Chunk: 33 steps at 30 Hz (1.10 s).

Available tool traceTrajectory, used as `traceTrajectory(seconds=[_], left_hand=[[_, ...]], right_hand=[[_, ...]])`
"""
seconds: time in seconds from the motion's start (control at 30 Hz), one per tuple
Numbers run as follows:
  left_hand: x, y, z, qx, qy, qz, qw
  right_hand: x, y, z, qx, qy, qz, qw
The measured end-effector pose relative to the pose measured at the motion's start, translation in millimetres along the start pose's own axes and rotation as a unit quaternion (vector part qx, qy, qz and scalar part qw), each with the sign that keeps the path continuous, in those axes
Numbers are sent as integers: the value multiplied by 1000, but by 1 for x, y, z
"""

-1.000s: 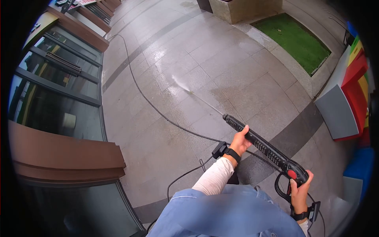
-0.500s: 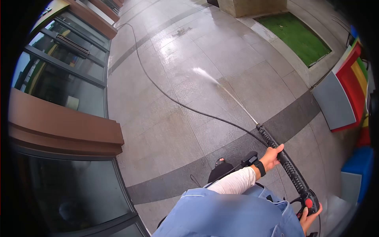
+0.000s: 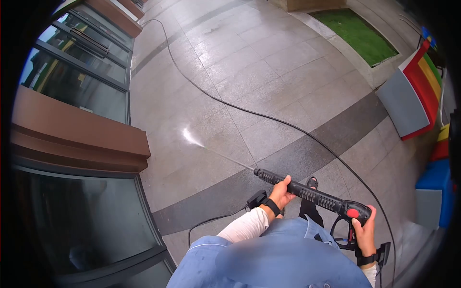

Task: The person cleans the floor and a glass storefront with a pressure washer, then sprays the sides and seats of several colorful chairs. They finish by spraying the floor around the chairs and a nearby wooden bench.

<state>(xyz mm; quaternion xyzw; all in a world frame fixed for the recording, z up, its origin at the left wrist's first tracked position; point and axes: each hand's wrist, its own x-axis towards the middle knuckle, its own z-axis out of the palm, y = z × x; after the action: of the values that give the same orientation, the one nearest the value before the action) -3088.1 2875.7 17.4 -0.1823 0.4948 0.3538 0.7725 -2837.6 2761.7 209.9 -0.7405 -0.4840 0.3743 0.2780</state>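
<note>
A black pressure washer gun (image 3: 314, 196) with a red round button slants across my front, its thin metal lance (image 3: 225, 157) pointing up and left. White water spray (image 3: 191, 138) leaves the tip above the wet paving (image 3: 192, 168). My left hand (image 3: 282, 191) is closed around the ribbed barrel near its front. At the rear, my right hand (image 3: 366, 233) grips the handle end by the trigger guard, with the thumb beside the red button. Both wrists carry black straps with small devices.
A black hose (image 3: 283, 122) snakes over the tiles and down my right side. Glass doors (image 3: 81, 225) and a brown pillar base (image 3: 79, 144) line the left. At right stand a colourful panelled structure (image 3: 403, 103), a blue block (image 3: 434, 180) and a green grass bed (image 3: 357, 36).
The gun has swung left, and the spray has moved left and nearer to me. My right hand shows more fully. The hose now lies farther right. Both hands keep their hold.
</note>
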Motion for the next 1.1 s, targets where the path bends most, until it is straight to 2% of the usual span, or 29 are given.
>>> traceTrajectory(seconds=[0.03,0.07,0.13,0.23,0.27,0.3,0.33,0.43,0.5,0.6,0.63,0.67,0.7,0.73,0.77,0.83,0.9,0.93,1.0,1.03,1.07,1.1], left_hand=[[-24,10,-19,-17,43,1,999],[-42,14,-35,-14,41,-11,999],[-35,5,-50,3,10,-16,1000],[-24,-21,8,91,-104,34,990],[-19,-30,28,114,-149,53,981],[-27,-31,50,115,-156,72,978],[-36,-30,62,117,-161,95,976],[-61,-7,47,94,-171,106,975],[-68,4,-5,48,-145,141,978],[-73,-7,-118,-91,-79,125,985],[-78,-21,-157,-129,-52,116,983],[-109,-34,-168,-158,7,105,982],[-144,-47,-179,-246,-31,31,968],[-131,-75,-216,-274,30,51,960],[-134,-95,-233,-295,50,28,954],[-142,-111,-234,-315,80,-6,946],[-150,-123,-232,-284,46,30,957],[-162,-116,-212,-256,23,52,965],[-154,-105,-195,-192,-63,93,975],[-153,-97,-182,-138,-85,149,975],[-153,-82,-165,-81,-105,204,970],[-160,-71,-146,-50,-119,251,959]], right_hand=[[-2,-8,10,16,-33,24,999],[-6,-12,18,29,-64,46,996],[-38,-2,26,2,-5,13,1000],[-95,-9,18,-43,120,0,992],[-109,-6,18,-71,170,-15,983],[-115,-8,20,-91,203,-59,973],[-119,-19,22,-92,220,-48,970],[-109,-31,23,-53,216,-72,972],[-98,-50,32,22,88,-1,996],[-75,-38,50,-103,-51,-180,977],[-71,-37,55,-97,-109,-160,976],[-71,-39,61,-92,-170,-140,971],[-72,-43,66,-112,-215,-145,959],[-76,-41,67,-124,-245,-167,947],[-82,-40,66,-137,-264,-174,939],[-95,-40,55,-148,-280,-181,931],[-128,-29,43,-147,-215,-185,948],[-145,-18,37,-135,-185,-183,956],[-182,9,28,-81,-126,-201,968],[-195,36,27,-79,-90,-204,972],[-204,40,29,-23,-70,-174,982],[-213,40,34,-30,-13,-198,980]])
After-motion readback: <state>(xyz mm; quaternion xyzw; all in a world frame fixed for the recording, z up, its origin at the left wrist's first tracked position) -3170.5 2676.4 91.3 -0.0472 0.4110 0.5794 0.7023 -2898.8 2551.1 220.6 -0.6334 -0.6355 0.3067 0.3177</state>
